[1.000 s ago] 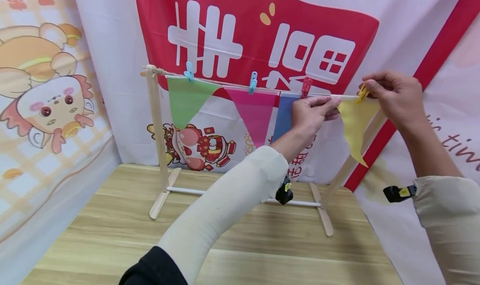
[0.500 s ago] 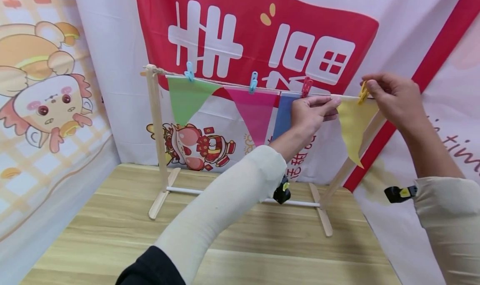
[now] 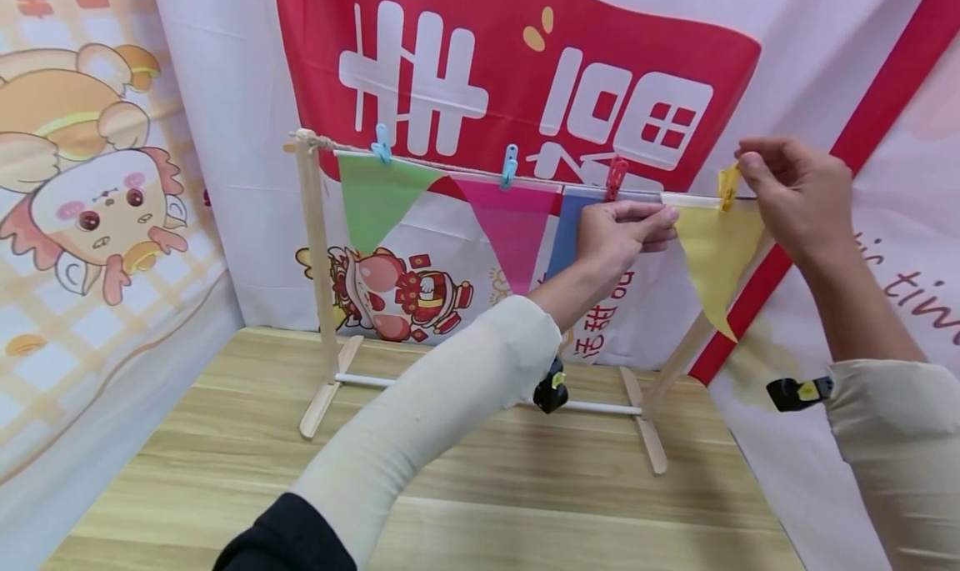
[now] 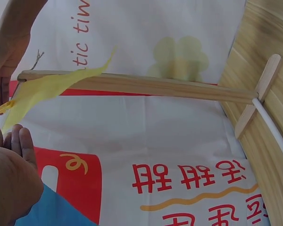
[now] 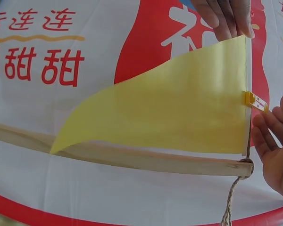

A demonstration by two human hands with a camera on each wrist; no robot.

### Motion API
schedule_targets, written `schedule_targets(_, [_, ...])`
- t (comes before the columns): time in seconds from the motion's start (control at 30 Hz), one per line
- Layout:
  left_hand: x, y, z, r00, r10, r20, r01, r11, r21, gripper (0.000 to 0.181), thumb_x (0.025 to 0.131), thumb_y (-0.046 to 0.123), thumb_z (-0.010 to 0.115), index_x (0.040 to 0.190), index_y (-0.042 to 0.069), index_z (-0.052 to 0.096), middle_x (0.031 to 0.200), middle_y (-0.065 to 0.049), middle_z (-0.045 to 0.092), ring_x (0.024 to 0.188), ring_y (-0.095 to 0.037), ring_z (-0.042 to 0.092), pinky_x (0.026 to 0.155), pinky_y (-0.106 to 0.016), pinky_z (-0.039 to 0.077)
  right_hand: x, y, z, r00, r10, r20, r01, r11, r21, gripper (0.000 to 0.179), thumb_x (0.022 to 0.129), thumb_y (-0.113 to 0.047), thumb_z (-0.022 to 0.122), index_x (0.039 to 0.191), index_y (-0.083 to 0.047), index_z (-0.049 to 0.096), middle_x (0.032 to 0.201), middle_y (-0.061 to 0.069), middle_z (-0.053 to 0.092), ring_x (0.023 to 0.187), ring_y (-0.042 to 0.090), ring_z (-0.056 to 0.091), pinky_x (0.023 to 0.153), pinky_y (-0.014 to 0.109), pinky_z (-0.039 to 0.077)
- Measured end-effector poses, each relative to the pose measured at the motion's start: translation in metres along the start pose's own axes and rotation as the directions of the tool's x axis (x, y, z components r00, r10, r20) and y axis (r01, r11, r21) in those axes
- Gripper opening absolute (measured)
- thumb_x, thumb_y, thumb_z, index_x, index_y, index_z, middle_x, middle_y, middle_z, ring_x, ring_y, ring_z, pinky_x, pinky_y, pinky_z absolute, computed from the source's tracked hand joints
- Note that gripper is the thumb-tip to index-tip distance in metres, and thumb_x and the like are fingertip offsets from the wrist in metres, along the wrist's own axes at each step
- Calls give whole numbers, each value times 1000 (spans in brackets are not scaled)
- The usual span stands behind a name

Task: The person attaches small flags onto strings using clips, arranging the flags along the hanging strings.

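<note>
A yellow pennant [image 3: 712, 242] hangs from a string, with a yellow clothespin [image 3: 727, 187] clamped on its white top edge. My left hand [image 3: 618, 233] pinches the pennant's upper left corner between thumb and fingertips. Beside the clothespin is my right hand [image 3: 804, 200], its fingers loosely bent and parted from the clip. In the right wrist view, those fingertips lie just off the clip's handle end. Partly covered by my left hand, a blue pennant [image 3: 568, 225] hangs under a red clothespin [image 3: 617, 177].
Further left hang a pink pennant [image 3: 513, 221] and a green pennant [image 3: 375, 196], each under a light blue clothespin. The string runs between a left wooden post [image 3: 317, 254] and a slanted right post. Their feet stand on a wooden table [image 3: 525, 488]; printed cloth [image 3: 225, 96] hangs behind.
My right fingers have let go of the yellow clothespin and moved slightly away to the right. The pennant's lower tip has swayed. My left hand has dropped a little but stays at the corner.
</note>
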State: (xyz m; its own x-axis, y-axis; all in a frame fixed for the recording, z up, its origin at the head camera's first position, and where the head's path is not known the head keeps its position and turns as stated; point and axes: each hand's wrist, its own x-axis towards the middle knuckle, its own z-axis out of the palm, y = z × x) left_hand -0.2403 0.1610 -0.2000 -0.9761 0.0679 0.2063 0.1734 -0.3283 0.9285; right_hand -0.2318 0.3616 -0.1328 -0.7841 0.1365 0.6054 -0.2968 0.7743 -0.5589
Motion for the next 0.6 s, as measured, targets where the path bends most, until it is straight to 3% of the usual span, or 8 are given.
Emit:
schedule_targets(0.33, [2, -2, -12, 999, 27, 44, -28, 999, 31, 19, 99, 13, 87, 116, 5, 88, 103, -7, 89, 93, -22, 88, 79, -29, 71, -7, -5, 10, 988, -55, -145, 64, 996, 59, 40, 109, -42, 72, 145, -24, 76, 142, -3, 78, 112, -8, 66, 105, 11, 56])
schedule_targets(0.6, [2, -2, -22, 996, 31, 87, -36, 998, 53, 20, 100, 13, 86, 118, 4, 87, 106, -7, 89, 88, -16, 87, 81, -29, 71, -12, -12, 14, 972, -78, -221, 101, 990, 94, 36, 107, -38, 77, 137, -20, 79, 136, -5, 79, 111, -5, 68, 108, 15, 57])
